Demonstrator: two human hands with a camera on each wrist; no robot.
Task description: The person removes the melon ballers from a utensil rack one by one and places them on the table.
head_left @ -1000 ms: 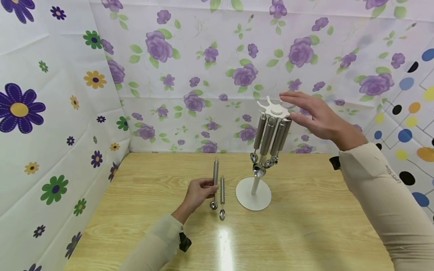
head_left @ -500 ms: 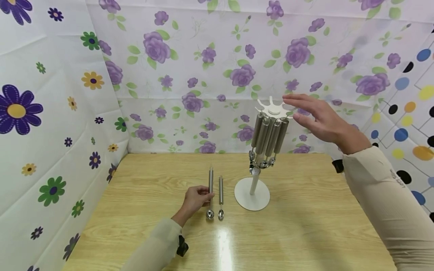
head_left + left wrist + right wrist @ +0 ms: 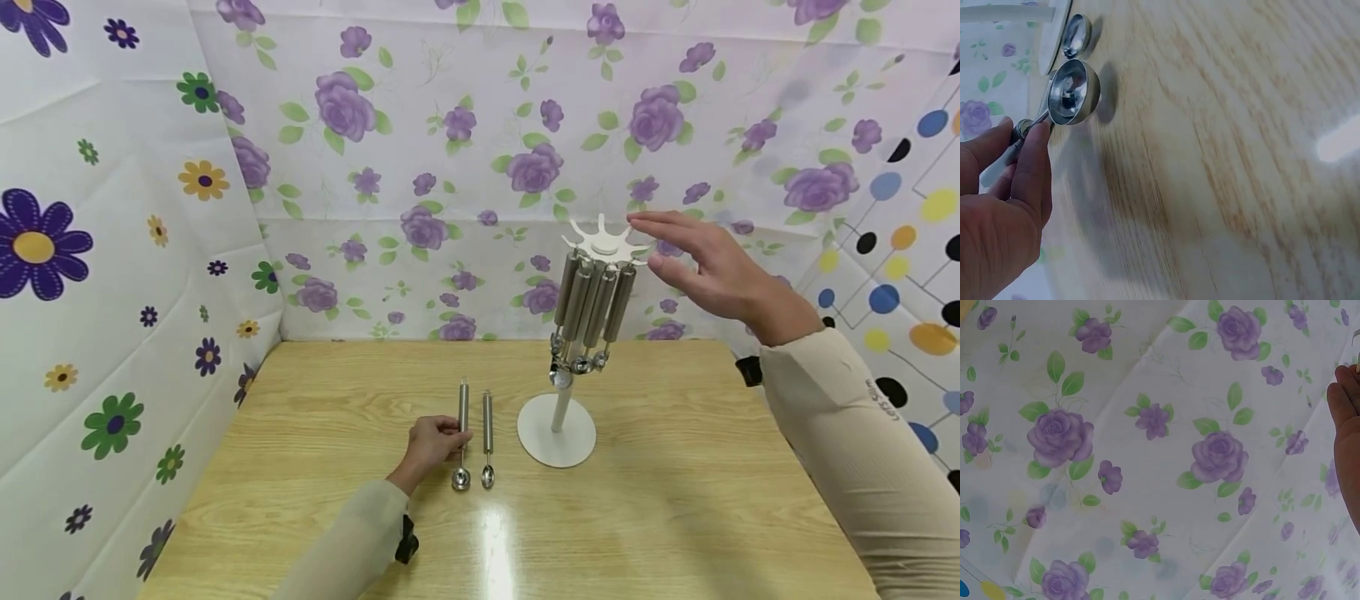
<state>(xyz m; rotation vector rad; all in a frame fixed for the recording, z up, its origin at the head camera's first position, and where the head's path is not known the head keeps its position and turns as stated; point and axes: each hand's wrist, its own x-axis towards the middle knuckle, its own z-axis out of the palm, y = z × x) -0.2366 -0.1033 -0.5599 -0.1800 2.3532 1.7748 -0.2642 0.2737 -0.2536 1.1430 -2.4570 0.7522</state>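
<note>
My left hand (image 3: 435, 440) pinches the neck end of a steel melon baller (image 3: 462, 408) between thumb and fingers, low over the table. Its round bowl (image 3: 1074, 92) faces up in the left wrist view. Just to its right lies a second scoop (image 3: 488, 423) with a smaller oval bowl, roughly parallel to it. My right hand (image 3: 708, 265) is raised at the right side of a white rack (image 3: 557, 431), fingers extended and thumb apart, fingertips close to its top arms. Several steel-handled scoops (image 3: 592, 304) hang from the rack. The right wrist view catches only part of that hand (image 3: 1349, 444).
Everything on the table stands on a light wood top (image 3: 337, 517). Behind it hangs a cloth with purple roses (image 3: 423, 227). Flower-patterned cloth (image 3: 116, 425) covers the left side, and dotted cloth (image 3: 892, 300) the right.
My left hand has brought the melon baller down and toward me, beside the other scoop. The rack's top has turned a little with its hanging scoops. My right hand has shifted slightly right.
</note>
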